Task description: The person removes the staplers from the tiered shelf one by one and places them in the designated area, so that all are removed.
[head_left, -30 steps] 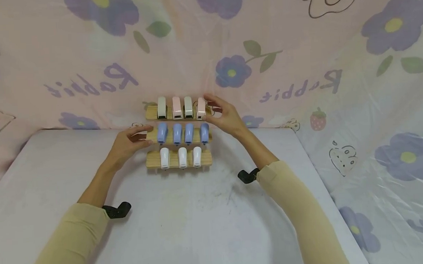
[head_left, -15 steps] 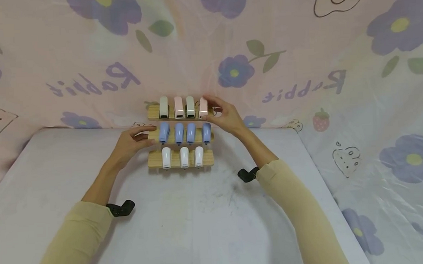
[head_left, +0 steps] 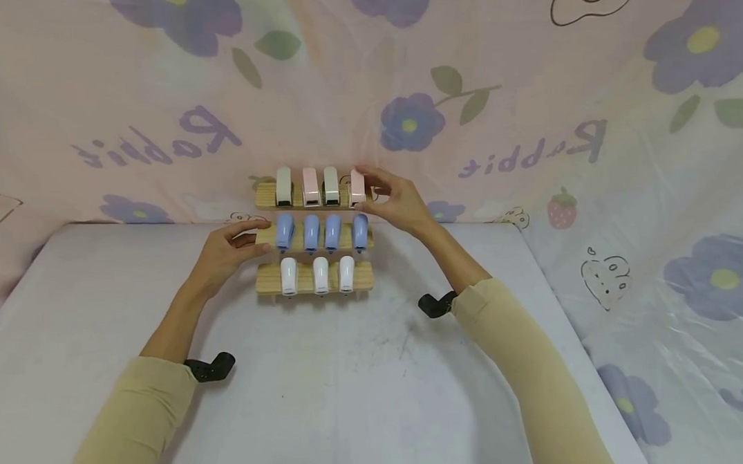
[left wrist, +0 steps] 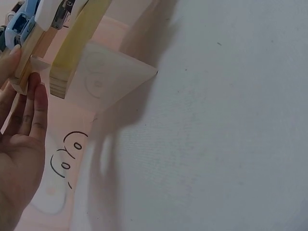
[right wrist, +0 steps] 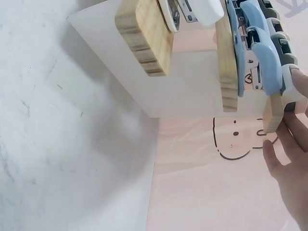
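Observation:
A three-tier wooden rack (head_left: 268, 279) stands on the table, bearing small staplers. My left hand (head_left: 218, 258) pinches the left end of its middle shelf; in the left wrist view the thumb and fingers (left wrist: 39, 108) meet at that wooden end. With thumb and fingers, my right hand (head_left: 401, 201) holds the pink stapler (head_left: 357, 185) at the right end of the top shelf. Beside it stand a grey-green stapler (head_left: 331, 185), another pink one (head_left: 310, 186) and a second grey-green one (head_left: 284, 187). Several blue staplers (head_left: 311, 232) fill the middle shelf. Three white staplers (head_left: 320, 275) stand on the lowest.
The white tabletop (head_left: 316, 387) spreads in front of the rack. A flowered curtain (head_left: 340, 74) hangs close behind it and along the right side. White side panels (right wrist: 192, 82) carry the shelves. A black strap mount (head_left: 211, 368) sits on each wrist.
The pink stapler in my right hand has shifted slightly right, widening the gap to the grey-green one. My left hand keeps its grip on the shelf end.

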### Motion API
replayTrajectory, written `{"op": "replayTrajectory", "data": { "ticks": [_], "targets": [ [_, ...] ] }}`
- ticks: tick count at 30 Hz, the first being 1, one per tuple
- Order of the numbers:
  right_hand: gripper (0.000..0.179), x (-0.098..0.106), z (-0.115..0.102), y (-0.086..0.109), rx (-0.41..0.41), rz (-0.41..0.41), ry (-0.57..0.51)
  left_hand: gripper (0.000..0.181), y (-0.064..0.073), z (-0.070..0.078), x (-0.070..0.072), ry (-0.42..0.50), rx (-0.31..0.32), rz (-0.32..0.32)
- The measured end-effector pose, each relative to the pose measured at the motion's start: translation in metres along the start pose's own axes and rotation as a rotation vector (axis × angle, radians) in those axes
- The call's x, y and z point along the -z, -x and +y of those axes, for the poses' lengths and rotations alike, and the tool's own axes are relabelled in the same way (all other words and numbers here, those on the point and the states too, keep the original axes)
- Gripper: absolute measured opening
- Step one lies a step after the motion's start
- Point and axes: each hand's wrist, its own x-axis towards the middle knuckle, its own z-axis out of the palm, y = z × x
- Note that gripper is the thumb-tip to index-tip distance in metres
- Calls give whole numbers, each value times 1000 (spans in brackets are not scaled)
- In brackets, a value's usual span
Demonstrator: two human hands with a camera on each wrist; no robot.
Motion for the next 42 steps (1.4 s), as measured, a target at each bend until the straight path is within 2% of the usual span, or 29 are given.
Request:
{"op": "replayTrajectory", "data": {
  "ticks": [12, 15, 21, 29, 37, 42],
  "targets": [
    [68, 11, 2, 7, -40, 7, -51, 50, 0, 1, -1, 19, 1, -23],
    [68, 14, 3, 9, -43, 4, -58, 49, -1, 2, -1, 37, 14, -18],
    [72, 21, 0, 13, -34, -24, -81, 52, -1, 4, 1, 14, 42, -26],
    [75, 32, 9, 18, -74, -37, -157, 49, -3, 1, 0, 53, 50, -7],
    [72, 42, 13, 26, -122, -37, -132, 50, -2, 2, 0, 63, 40, -9],
    [72, 41, 22, 34, -158, -44, -158, 48, 1, 0, 0, 66, 39, -16]
  ]
}}
